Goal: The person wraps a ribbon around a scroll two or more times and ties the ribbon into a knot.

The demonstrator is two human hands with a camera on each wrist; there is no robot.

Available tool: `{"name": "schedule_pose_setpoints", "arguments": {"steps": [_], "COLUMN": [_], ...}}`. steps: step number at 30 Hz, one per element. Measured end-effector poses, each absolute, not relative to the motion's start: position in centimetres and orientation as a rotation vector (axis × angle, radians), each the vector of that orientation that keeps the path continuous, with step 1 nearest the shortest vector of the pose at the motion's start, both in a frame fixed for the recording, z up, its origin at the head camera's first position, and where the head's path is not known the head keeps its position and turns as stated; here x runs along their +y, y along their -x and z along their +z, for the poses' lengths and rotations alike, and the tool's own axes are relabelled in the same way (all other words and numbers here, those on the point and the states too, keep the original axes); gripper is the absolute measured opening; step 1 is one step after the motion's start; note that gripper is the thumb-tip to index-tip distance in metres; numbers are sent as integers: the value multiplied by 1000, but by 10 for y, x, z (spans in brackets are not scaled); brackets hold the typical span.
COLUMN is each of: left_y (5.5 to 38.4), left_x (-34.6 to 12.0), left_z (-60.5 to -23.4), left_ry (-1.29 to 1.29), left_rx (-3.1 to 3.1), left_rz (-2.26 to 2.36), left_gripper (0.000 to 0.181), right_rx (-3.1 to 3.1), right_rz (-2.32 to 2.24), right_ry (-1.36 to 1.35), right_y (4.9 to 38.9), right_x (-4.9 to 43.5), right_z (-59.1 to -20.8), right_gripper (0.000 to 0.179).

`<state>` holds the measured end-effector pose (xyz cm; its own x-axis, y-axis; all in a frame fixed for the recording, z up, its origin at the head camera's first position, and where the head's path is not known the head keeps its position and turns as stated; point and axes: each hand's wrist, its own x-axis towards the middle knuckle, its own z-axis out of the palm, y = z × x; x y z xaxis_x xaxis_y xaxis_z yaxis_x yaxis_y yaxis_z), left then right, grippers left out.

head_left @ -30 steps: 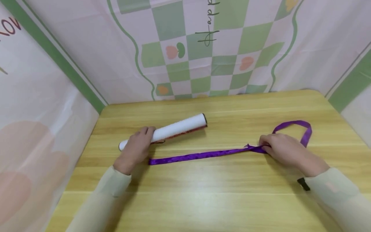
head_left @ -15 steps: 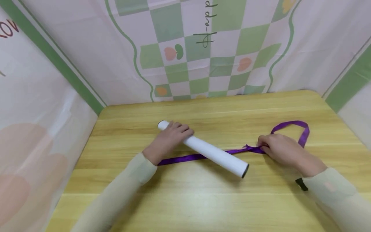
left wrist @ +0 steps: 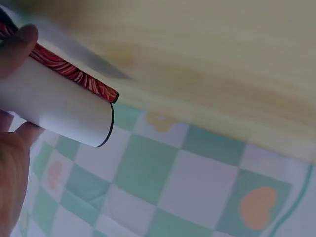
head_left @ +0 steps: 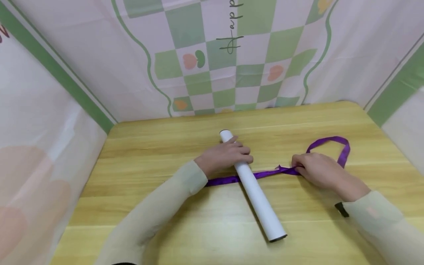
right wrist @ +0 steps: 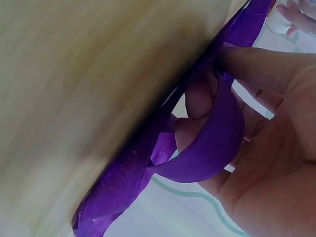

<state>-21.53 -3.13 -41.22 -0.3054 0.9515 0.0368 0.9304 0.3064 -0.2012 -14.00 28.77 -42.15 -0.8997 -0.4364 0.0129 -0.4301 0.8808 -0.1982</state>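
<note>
A white rolled-up sheet (head_left: 260, 200) slants across the middle of the table in the head view, its near end toward me. My left hand (head_left: 223, 156) grips it close to the far end. The left wrist view shows thumb and fingers on opposite sides of the roll (left wrist: 74, 111), with a red patterned edge along it. A purple ribbon (head_left: 266, 173) runs crosswise, and the roll overlaps it. My right hand (head_left: 321, 171) pinches the ribbon to the right of the roll. In the right wrist view a slack loop of ribbon (right wrist: 217, 143) hangs by the fingers.
The wooden table (head_left: 149, 147) has a light grain. Behind it hangs a green and white checked cloth (head_left: 225, 73), and a printed cloth (head_left: 49, 110) closes off the left side. Past the right hand, a ribbon loop (head_left: 344, 152) lies on the tabletop.
My left hand has carried the roll rightward from the left of the table and swung its free end toward me, across the ribbon. The right hand keeps its hold in the same place.
</note>
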Motion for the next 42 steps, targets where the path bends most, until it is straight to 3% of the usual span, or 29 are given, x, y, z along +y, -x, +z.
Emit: {"name": "schedule_pose_setpoints", "arguments": {"steps": [16,26,32,36,42], "left_y": [208,195,164,150,146], "left_x": [8,-20,-73,-97,-109], "left_z": [-404,-406,-403,-407,-412], "left_ry": [1698,1471,1238,1208,1202], "left_rx": [-2484,-2630,-2884,-3041,-3116], "left_rz": [558,420,314,100,-155], "left_gripper": [30,53,26,27,13], "right_rx": [3017,3003,2998,3035,3079], "right_rz": [-326,-339,-348,-347,-348], "right_ry": [672,677,684,697,784], "right_y": [140,139,135,135,136], "right_x": [290,289,285,281,265], "right_z": [-421,-422,-424,-420,-413], "right_gripper": [9,8,8,7,6]}}
